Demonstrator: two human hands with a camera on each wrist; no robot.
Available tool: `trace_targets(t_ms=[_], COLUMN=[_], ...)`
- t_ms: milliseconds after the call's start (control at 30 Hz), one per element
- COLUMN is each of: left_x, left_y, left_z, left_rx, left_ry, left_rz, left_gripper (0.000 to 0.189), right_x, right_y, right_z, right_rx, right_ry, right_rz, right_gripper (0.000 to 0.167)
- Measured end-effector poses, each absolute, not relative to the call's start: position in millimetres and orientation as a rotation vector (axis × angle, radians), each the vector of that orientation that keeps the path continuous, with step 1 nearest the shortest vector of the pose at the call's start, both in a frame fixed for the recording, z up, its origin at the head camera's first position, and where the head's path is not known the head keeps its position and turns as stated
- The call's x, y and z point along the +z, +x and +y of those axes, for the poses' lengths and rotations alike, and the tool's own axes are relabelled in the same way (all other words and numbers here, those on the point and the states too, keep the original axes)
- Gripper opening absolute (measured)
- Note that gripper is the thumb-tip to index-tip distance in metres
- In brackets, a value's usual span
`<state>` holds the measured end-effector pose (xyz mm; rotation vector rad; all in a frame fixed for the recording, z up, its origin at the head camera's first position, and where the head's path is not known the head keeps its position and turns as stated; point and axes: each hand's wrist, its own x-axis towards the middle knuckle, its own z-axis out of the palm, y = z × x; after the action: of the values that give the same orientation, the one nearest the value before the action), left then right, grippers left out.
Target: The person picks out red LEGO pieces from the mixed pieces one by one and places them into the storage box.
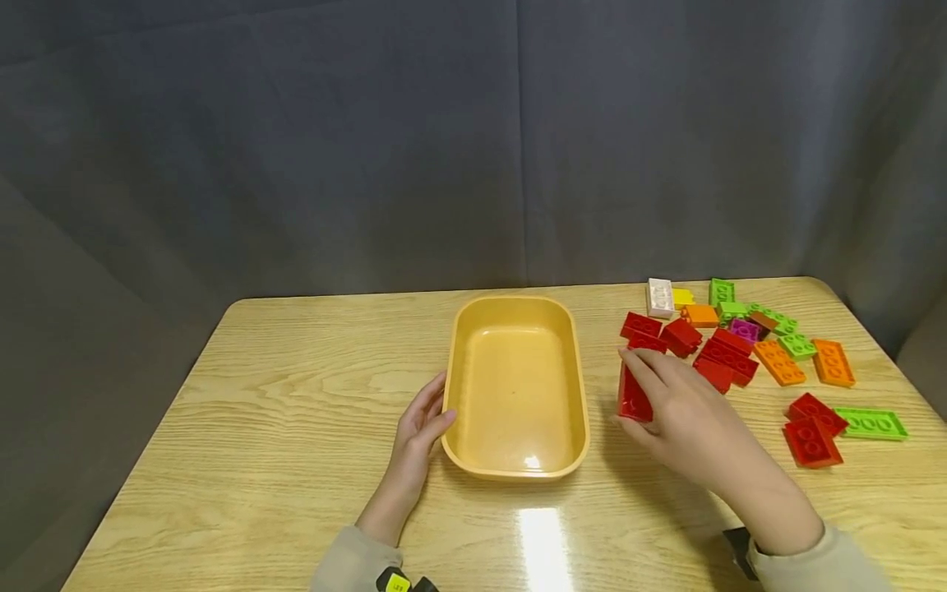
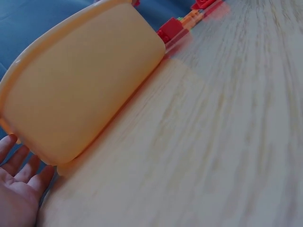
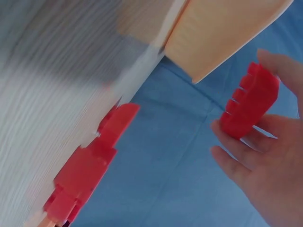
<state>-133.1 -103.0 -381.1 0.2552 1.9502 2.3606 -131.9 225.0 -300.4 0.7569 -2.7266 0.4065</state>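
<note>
A yellow plastic tray stands on the table, its inside bare. At its left side my left hand holds the wall, thumb at the rim and fingers along the outside. In the left wrist view those fingers lie against the end of the tray. To the tray's right, my right hand pinches a long red toy brick between thumb and fingers. The right wrist view shows this brick held off the table, studs facing the tray. More red bricks lie just beyond that hand.
Behind the red bricks are white, orange, green and other coloured bricks. Nearer the right edge lie two red bricks and a long green one. A dark curtain hangs behind the wooden table.
</note>
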Motion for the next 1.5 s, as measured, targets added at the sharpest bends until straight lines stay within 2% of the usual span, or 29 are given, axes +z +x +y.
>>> trace_targets(t_ms=[667, 1233, 1500], left_x=[-382.0, -380.5, -384.0], left_y=[-131.5, -120.3, -117.0], left_z=[-102.3, -63.2, -57.7], left_rx=[2.223, 2.395, 2.434], left_ry=[0.398, 0.261, 0.326], left_rz=[1.993, 1.922, 1.879], left_gripper=[0.060, 0.057, 0.059], right_x=[-310.3, -321.2, -323.3], right_y=[-118.1, -116.5, -117.3], right_z=[192.7, 189.5, 187.5], right_rx=[0.393, 0.411, 0.365], right_ry=[0.900, 0.994, 0.977], right_rz=[-2.615, -2.460, -2.526], right_gripper=[0.082, 0.070, 0.083])
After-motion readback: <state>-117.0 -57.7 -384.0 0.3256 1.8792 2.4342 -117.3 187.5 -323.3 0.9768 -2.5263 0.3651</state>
